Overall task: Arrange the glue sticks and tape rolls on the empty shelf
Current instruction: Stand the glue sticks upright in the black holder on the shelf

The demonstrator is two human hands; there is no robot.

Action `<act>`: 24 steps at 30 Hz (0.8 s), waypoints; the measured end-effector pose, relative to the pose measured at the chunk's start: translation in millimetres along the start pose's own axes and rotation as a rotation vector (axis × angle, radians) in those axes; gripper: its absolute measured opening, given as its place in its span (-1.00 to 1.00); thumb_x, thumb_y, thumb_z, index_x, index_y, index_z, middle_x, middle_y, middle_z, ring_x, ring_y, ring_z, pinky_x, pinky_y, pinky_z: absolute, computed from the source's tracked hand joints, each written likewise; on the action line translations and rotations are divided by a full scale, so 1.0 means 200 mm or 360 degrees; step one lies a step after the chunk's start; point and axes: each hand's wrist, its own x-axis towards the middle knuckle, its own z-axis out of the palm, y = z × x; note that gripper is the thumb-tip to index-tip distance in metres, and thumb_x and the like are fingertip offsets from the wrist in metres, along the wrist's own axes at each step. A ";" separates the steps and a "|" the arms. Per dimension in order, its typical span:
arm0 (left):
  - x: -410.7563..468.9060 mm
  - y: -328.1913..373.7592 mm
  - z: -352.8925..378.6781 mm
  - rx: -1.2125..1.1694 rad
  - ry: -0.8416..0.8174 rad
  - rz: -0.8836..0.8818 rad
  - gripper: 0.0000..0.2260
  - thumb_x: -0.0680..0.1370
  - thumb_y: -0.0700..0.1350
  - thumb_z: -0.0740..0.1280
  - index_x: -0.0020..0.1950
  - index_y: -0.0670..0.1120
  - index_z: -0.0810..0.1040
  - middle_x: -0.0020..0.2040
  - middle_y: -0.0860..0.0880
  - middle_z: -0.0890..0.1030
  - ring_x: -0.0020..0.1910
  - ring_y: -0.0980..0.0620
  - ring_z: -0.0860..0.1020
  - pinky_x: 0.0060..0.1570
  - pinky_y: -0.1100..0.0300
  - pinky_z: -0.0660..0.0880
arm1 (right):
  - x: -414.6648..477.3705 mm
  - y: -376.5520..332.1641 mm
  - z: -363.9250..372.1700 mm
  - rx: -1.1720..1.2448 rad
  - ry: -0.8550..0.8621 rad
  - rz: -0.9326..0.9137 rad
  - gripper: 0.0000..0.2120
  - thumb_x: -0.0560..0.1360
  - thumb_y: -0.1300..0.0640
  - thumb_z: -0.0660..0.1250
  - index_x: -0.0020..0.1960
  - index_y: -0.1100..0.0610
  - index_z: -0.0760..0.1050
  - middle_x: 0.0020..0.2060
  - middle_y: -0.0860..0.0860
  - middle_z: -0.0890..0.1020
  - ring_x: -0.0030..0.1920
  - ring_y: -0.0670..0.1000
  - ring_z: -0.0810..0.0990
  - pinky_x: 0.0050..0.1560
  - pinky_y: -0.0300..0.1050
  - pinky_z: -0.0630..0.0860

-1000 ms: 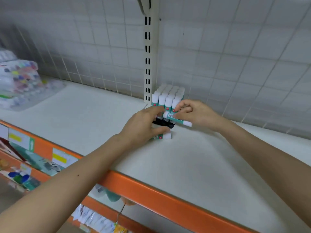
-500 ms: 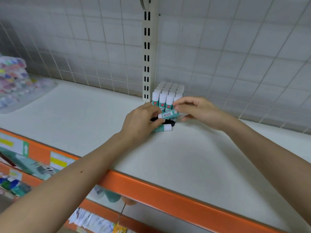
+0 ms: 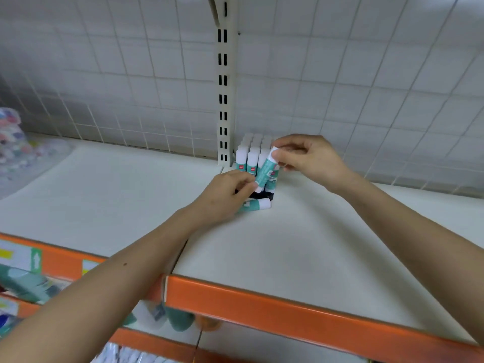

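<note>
One teal, white-capped glue stick (image 3: pixel 265 171) tilts between left hand (image 3: pixel 225 197) and right hand (image 3: pixel 310 158).

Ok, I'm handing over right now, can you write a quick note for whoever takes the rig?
Right hand: pinches the cap end of the tilted glue stick.
Left hand: pinches its lower end.
Done: a block of upright glue sticks stands at the back of the shelf, beside the post.
Left: stand the tilted one in the block; one loose glue stick lies flat in front. No tape rolls in view.
</note>
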 end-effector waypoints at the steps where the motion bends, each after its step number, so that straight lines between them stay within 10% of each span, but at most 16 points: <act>1: 0.00 -0.01 -0.01 -0.0017 -0.0027 0.0014 -0.80 0.59 -0.14 0.17 -0.16 -0.17 0.49 -0.17 -0.15 0.53 -0.14 -0.08 0.46 -0.10 0.18 0.34 | 0.00 -0.02 0.01 -0.0027 0.0036 0.0005 -0.90 0.40 0.21 0.41 -0.08 0.12 0.57 -0.31 -0.01 0.59 -0.38 -0.10 0.56 -0.14 -0.22 0.58; 17: 0.02 -0.07 -0.10 -0.0239 0.0220 -0.0070 -0.81 0.43 -0.05 0.42 0.02 -0.01 0.57 -0.11 0.10 0.58 -0.26 0.20 0.52 -0.18 0.46 0.38 | 0.01 -0.15 0.18 -0.0261 0.0248 -0.0044 -0.89 0.37 0.11 0.45 -0.15 0.07 0.54 -0.33 -0.07 0.56 -0.31 0.06 0.60 -0.08 -0.07 0.57; 24: 0.05 -0.16 -0.14 -0.0107 0.0369 0.0018 -0.80 0.56 -0.17 0.22 0.14 -0.04 0.54 0.08 0.03 0.58 -0.09 0.07 0.54 -0.07 0.27 0.39 | 0.03 -0.08 0.22 -0.0567 0.0311 -0.0241 -0.91 0.39 0.19 0.43 -0.14 0.19 0.61 -0.26 -0.03 0.58 -0.39 -0.27 0.52 -0.27 -0.50 0.41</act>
